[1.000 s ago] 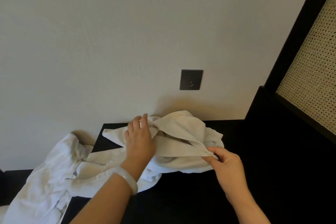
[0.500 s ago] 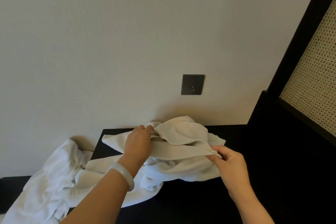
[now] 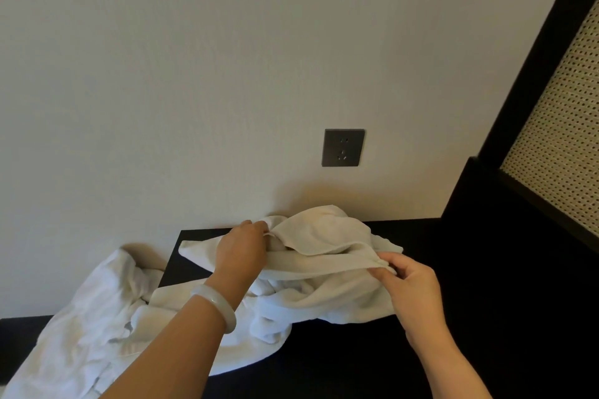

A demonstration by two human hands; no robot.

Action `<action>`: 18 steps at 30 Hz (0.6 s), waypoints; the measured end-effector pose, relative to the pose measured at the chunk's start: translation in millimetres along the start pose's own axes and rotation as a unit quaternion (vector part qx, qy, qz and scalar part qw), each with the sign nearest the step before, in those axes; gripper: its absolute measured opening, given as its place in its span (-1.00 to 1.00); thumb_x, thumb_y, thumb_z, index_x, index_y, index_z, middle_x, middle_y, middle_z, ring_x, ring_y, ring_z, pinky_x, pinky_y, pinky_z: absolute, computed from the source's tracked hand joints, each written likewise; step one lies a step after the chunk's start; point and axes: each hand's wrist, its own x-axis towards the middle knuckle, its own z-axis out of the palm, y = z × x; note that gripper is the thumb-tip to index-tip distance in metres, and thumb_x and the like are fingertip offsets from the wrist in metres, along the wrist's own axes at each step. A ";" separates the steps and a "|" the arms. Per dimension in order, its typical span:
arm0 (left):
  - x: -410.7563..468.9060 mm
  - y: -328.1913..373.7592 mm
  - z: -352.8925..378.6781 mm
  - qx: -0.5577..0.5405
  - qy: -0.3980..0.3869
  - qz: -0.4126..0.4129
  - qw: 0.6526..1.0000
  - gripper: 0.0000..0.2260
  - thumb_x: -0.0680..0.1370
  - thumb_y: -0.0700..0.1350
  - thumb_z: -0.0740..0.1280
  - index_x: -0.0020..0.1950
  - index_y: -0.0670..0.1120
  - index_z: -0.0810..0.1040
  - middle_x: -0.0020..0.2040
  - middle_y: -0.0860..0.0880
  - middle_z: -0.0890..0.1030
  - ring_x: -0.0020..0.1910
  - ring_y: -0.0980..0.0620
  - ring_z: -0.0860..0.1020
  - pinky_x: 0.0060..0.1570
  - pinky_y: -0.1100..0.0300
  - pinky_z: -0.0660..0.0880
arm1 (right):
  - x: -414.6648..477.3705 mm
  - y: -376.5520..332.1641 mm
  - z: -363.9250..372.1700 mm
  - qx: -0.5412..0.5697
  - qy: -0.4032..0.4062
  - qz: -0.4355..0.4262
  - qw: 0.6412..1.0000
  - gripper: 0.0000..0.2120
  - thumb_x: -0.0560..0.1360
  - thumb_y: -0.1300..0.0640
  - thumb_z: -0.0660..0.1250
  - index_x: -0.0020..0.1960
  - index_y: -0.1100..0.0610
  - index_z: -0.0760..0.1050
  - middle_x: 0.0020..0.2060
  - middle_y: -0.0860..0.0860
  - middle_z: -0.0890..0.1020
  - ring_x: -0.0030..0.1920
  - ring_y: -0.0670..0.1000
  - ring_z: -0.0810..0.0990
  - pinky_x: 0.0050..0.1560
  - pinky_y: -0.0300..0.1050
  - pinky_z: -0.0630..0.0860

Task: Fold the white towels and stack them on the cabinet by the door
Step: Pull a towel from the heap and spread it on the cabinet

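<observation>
Left grip (image 3: 241,251) has curled from flat to pinch the towel (image 3: 324,236) top, right grip (image 3: 411,288) pinches its hem: still separating, next needs lifting it clear and spreading.

Soft, warm indoor light, rather dim, leaves the wall (image 3: 194,74) a flat grey-cream that is slightly brighter toward the top. The towels (image 3: 327,236) throw faint, blurred-edged shadows on the wall just behind them. The black counter (image 3: 356,353) is underexposed, its surface detail lost. The wide lens slants the dark frame (image 3: 531,68) at the right edge, and the centre is sharp.
</observation>
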 end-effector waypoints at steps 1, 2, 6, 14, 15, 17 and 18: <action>-0.1 -1.6 -1.5 -0.005 0.004 -0.009 1.000 -0.82 0.65 -0.12 0.13 0.05 -0.07 0.52 -0.10 -0.03 0.51 -0.17 -0.01 0.49 -0.25 0.18 0.36 | 0.9 -1.7 0.5 0.003 0.008 -0.001 1.000 -0.78 0.49 0.20 0.45 -0.06 -0.14 0.64 -0.10 -0.19 0.69 0.01 -0.18 0.60 0.01 -0.22 0.52; -0.5 -4.0 -2.4 -0.017 0.008 -0.021 1.000 -0.86 0.65 -0.13 0.13 -0.03 -0.08 0.47 -0.13 -0.02 0.51 -0.20 0.00 0.47 -0.30 0.20 0.30 | 1.8 -2.8 0.7 0.004 0.016 -0.003 1.000 -0.77 0.49 0.20 0.45 -0.07 -0.15 0.63 -0.10 -0.18 0.69 0.00 -0.18 0.60 -0.01 -0.23 0.52; 0.6 -14.6 -3.7 -0.071 0.041 -0.045 0.996 -0.84 0.59 -0.28 0.17 -0.17 -0.11 0.35 -0.25 -0.02 0.41 -0.22 -0.04 0.42 -0.29 0.18 0.22 | 4.0 -3.4 0.1 -0.003 0.031 -0.006 0.999 -0.76 0.49 0.19 0.46 -0.07 -0.18 0.61 -0.07 -0.16 0.69 0.03 -0.13 0.61 0.07 -0.11 0.56; -11.4 -20.1 -31.3 -0.203 0.037 0.023 0.978 -0.68 0.50 -0.42 0.10 -0.01 -0.09 0.54 -0.12 -0.05 0.63 -0.15 -0.04 0.57 -0.21 0.18 0.52 | -3.4 -12.6 -8.2 0.032 0.046 0.000 0.998 -0.74 0.48 0.24 0.46 -0.09 -0.15 0.64 -0.12 -0.14 0.70 0.02 -0.12 0.62 0.05 -0.10 0.56; -13.9 -18.5 -37.9 -0.210 0.037 0.018 0.977 -0.65 0.50 -0.43 0.09 -0.04 -0.08 0.56 -0.12 -0.02 0.63 -0.15 0.00 0.56 -0.25 0.34 0.46 | -5.1 -15.7 -10.5 0.028 0.044 -0.002 0.999 -0.75 0.48 0.25 0.46 -0.07 -0.13 0.65 -0.11 -0.12 0.71 0.02 -0.10 0.63 0.07 -0.06 0.57; -18.6 -15.1 -53.5 -0.244 0.054 -0.001 0.968 -0.62 0.46 -0.45 0.09 -0.11 -0.07 0.60 -0.15 0.03 0.63 -0.17 0.09 0.53 -0.31 0.46 0.37 | -7.6 -25.0 -18.1 0.018 0.044 -0.014 0.999 -0.77 0.47 0.25 0.45 -0.03 -0.08 0.66 -0.13 -0.12 0.71 -0.01 -0.14 0.64 0.04 -0.09 0.58; -21.4 -14.6 -61.8 -0.267 0.072 -0.015 0.961 -0.61 0.45 -0.45 0.10 -0.13 -0.05 0.61 -0.16 0.06 0.63 -0.19 0.11 0.52 -0.33 0.46 0.36 | -8.4 -30.2 -23.0 0.014 0.045 -0.023 0.999 -0.78 0.47 0.25 0.46 -0.03 -0.06 0.67 -0.16 -0.14 0.71 -0.06 -0.18 0.65 -0.01 -0.15 0.56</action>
